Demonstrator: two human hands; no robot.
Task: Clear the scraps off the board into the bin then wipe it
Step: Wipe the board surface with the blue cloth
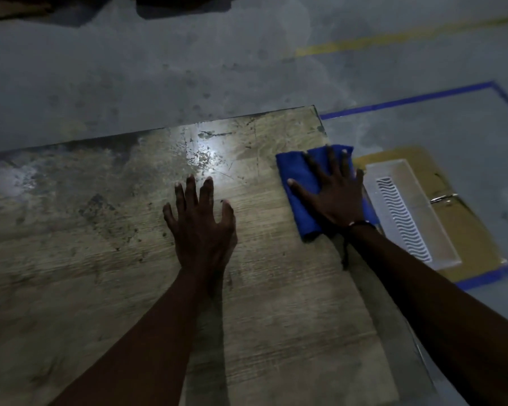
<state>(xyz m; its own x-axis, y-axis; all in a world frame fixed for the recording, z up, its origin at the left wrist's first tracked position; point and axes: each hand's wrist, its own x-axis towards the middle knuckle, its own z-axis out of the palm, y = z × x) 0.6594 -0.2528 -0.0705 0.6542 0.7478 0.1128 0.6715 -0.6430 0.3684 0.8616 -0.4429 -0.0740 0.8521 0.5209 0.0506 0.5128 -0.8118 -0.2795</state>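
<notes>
A large worn wooden board [100, 230] fills the lower left of the view, stained and scratched, with a bright glare patch near its far middle. My left hand [201, 227] rests on it with fingers spread, fingertips touching the surface. My right hand [333, 191] presses flat with straight fingers on a folded blue cloth [298, 183] at the board's right edge, near the far right corner. No scraps show on the board.
Beyond the right edge, down on the grey floor, lies a flattened brown cardboard box [464, 227] with a clear plastic tray [408, 212] on it, inside a blue tape rectangle [408, 99]. A yellow floor line [364, 41] runs farther back. The scene is dim.
</notes>
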